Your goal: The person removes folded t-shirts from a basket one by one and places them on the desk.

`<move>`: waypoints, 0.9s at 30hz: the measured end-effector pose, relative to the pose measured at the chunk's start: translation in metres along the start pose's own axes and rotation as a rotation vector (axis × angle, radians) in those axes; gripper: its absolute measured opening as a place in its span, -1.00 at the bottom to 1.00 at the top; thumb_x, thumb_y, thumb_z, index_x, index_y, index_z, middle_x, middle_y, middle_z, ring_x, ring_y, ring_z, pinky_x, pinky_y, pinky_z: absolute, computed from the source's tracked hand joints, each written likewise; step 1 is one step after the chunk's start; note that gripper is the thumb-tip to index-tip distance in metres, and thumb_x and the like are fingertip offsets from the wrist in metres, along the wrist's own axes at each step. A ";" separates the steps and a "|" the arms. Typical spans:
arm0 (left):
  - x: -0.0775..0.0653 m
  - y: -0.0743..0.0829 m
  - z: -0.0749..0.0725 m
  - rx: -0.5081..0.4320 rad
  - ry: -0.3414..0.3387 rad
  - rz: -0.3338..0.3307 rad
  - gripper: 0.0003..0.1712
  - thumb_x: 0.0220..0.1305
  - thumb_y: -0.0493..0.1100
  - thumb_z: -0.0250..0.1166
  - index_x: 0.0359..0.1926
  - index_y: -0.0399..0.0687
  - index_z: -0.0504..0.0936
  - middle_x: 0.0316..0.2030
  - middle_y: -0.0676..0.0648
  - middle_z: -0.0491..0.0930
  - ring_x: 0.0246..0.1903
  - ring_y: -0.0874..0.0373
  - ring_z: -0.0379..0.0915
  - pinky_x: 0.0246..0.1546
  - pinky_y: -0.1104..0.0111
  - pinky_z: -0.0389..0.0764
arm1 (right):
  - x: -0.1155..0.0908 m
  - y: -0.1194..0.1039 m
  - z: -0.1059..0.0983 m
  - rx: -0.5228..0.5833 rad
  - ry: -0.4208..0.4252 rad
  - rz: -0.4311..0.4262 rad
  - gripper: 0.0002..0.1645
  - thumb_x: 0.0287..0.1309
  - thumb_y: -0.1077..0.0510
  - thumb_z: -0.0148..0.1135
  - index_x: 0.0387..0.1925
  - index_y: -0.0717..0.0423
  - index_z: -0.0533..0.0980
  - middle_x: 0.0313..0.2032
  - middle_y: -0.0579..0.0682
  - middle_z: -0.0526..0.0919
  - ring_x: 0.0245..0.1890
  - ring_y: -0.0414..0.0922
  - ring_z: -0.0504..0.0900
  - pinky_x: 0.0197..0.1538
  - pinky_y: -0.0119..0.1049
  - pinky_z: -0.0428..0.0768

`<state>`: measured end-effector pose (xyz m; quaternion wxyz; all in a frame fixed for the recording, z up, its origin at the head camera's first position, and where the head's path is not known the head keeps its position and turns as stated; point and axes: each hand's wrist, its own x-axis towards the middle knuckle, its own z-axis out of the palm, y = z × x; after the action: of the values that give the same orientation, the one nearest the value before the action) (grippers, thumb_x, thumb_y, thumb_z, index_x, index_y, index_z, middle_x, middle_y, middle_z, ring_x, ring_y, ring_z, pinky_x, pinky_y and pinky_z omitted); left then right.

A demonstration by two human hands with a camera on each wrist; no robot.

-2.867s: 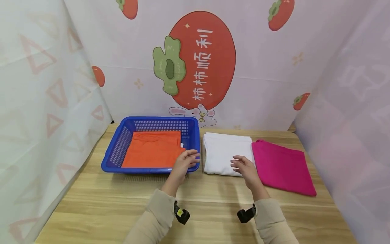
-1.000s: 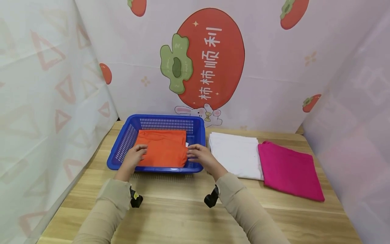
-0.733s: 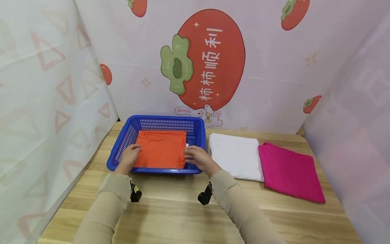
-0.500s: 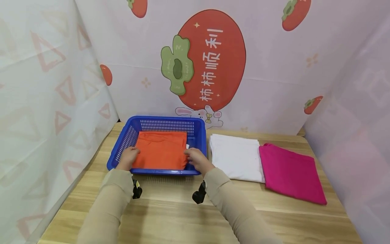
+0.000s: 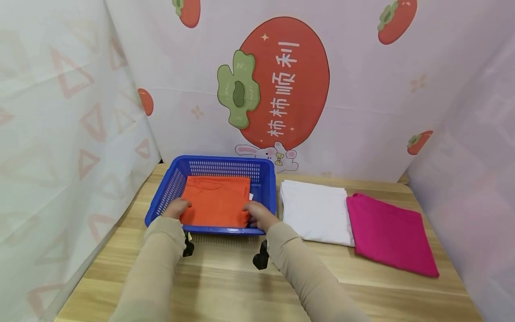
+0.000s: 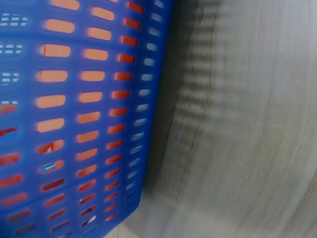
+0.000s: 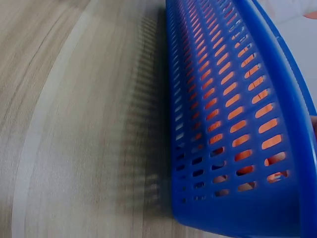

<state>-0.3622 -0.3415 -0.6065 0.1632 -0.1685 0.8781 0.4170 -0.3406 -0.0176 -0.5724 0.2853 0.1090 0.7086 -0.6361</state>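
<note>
A folded orange garment (image 5: 217, 203) lies inside a blue slotted plastic basket (image 5: 219, 231). Both my hands reach over the basket's front rim. At the garment's left edge, my left hand (image 5: 176, 209) grips with its thumb on top; its other fingers are hidden. On the opposite edge my right hand (image 5: 260, 214) does the same, its thumb on top and its fingers bent down beside the cloth. Near that hand a small white tag (image 5: 251, 197) peeks out. Orange shows through the slots of the basket wall (image 6: 106, 69) in the left wrist view.
Right of the basket lies a folded white cloth (image 5: 315, 212), touching a folded magenta cloth (image 5: 392, 235). All stand on a wooden table (image 5: 225, 286). A printed curtain (image 5: 354, 89) rises behind the table, with hanging sheets at both sides.
Both hands moved left from near the basket's right side and the white cloth to over the basket. They then lowered and closed in on the orange garment's two side edges.
</note>
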 end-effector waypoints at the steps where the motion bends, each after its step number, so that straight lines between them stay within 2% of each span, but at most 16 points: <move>1: -0.005 0.004 0.001 0.016 0.012 0.004 -0.26 0.03 -0.01 0.09 0.21 -0.29 0.16 0.19 -0.30 0.09 0.11 -0.17 0.05 -0.02 0.05 0.22 | -0.013 -0.007 0.001 -0.010 -0.018 0.004 -0.49 -0.04 0.13 0.12 0.02 0.08 0.31 -0.23 0.11 0.41 -0.39 0.10 0.45 -0.39 -0.04 0.44; 3: -0.031 0.023 -0.001 0.019 0.012 -0.016 -0.26 0.05 -0.04 0.06 0.23 -0.29 0.11 0.21 -0.32 0.03 0.14 -0.21 -0.05 0.03 0.01 0.15 | -0.048 -0.027 0.006 -0.032 -0.053 0.006 -0.46 0.02 0.15 0.08 0.10 0.10 0.27 -0.05 0.17 0.34 -0.26 0.17 0.44 -0.29 0.02 0.44; 5: -0.065 0.048 -0.004 0.032 0.005 -0.021 -0.29 0.10 -0.08 0.00 0.24 -0.32 0.07 0.21 -0.35 0.00 0.15 -0.23 -0.09 0.05 0.00 0.10 | -0.080 -0.044 0.010 -0.048 -0.073 -0.002 -0.47 0.08 0.18 0.04 0.13 0.15 0.25 0.08 0.19 0.25 -0.14 0.22 0.38 -0.20 0.06 0.41; 7: -0.102 0.074 -0.009 0.044 -0.007 -0.005 -0.35 0.14 -0.14 -0.05 0.23 -0.35 0.08 0.20 -0.37 0.01 0.14 -0.23 -0.07 0.07 0.02 0.08 | -0.102 -0.057 0.012 -0.055 -0.075 -0.013 -0.48 0.11 0.21 -0.02 0.14 0.21 0.24 0.11 0.22 0.21 -0.05 0.24 0.32 -0.14 0.06 0.38; 9: -0.124 0.091 -0.011 0.068 0.014 0.029 -0.42 0.17 -0.18 -0.10 0.19 -0.39 0.14 0.16 -0.38 0.09 0.11 -0.23 0.01 0.05 0.04 0.12 | -0.118 -0.066 0.012 -0.043 -0.072 -0.027 -0.50 0.12 0.23 -0.04 0.13 0.24 0.24 0.12 0.23 0.20 -0.01 0.24 0.29 -0.11 0.06 0.37; 11: -0.137 0.101 -0.011 0.086 0.054 0.063 -0.47 0.19 -0.19 -0.10 0.14 -0.40 0.22 0.11 -0.38 0.18 0.06 -0.22 0.10 0.02 0.07 0.18 | -0.131 -0.074 0.012 -0.034 -0.062 -0.039 -0.52 0.14 0.24 -0.06 0.12 0.26 0.25 0.10 0.21 0.24 0.00 0.22 0.29 -0.08 0.04 0.36; 15: -0.139 0.105 -0.007 0.072 0.125 0.074 -0.52 0.21 -0.17 -0.09 0.10 -0.37 0.31 0.05 -0.35 0.28 -0.02 -0.18 0.20 -0.04 0.10 0.26 | -0.135 -0.075 0.012 -0.034 -0.057 -0.065 -0.55 0.14 0.23 -0.07 0.09 0.25 0.30 0.06 0.18 0.28 -0.04 0.18 0.33 -0.08 0.02 0.37; 18: -0.139 0.106 -0.006 0.010 0.146 0.062 -0.53 0.19 -0.17 -0.07 0.09 -0.33 0.34 0.04 -0.32 0.30 -0.05 -0.14 0.21 -0.06 0.10 0.27 | -0.120 -0.066 0.010 -0.056 -0.075 -0.079 -0.55 0.10 0.22 -0.02 0.07 0.25 0.31 0.08 0.19 0.26 -0.03 0.20 0.32 -0.13 0.04 0.39; 20: -0.139 0.107 -0.006 -0.015 0.149 0.058 -0.54 0.18 -0.18 -0.05 0.08 -0.31 0.34 0.03 -0.32 0.30 -0.07 -0.13 0.21 -0.08 0.10 0.28 | -0.114 -0.064 0.010 -0.058 -0.094 -0.073 -0.53 0.07 0.23 0.01 0.07 0.26 0.31 0.12 0.20 0.22 0.02 0.22 0.27 -0.11 0.07 0.37; 24: -0.139 0.108 -0.006 -0.045 0.126 0.061 -0.54 0.18 -0.19 -0.05 0.08 -0.31 0.34 0.07 -0.33 0.25 0.03 -0.16 0.13 -0.01 0.07 0.21 | -0.102 -0.059 0.010 -0.036 -0.130 -0.051 -0.49 0.04 0.23 0.05 0.07 0.28 0.28 0.15 0.20 0.17 0.08 0.23 0.19 -0.07 0.13 0.30; 27: -0.137 0.106 -0.007 -0.083 0.110 0.068 -0.55 0.18 -0.20 -0.05 0.09 -0.28 0.33 0.12 -0.32 0.20 0.10 -0.17 0.05 0.05 0.06 0.15 | -0.102 -0.058 0.011 -0.025 -0.163 -0.050 -0.45 0.03 0.25 0.06 0.11 0.26 0.24 0.10 0.20 0.22 0.02 0.18 0.27 -0.07 0.09 0.33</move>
<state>-0.2868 -0.2621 -0.4718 0.0931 -0.1681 0.8729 0.4485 -0.2848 -0.0169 -0.4684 0.3271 0.0356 0.6934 -0.6410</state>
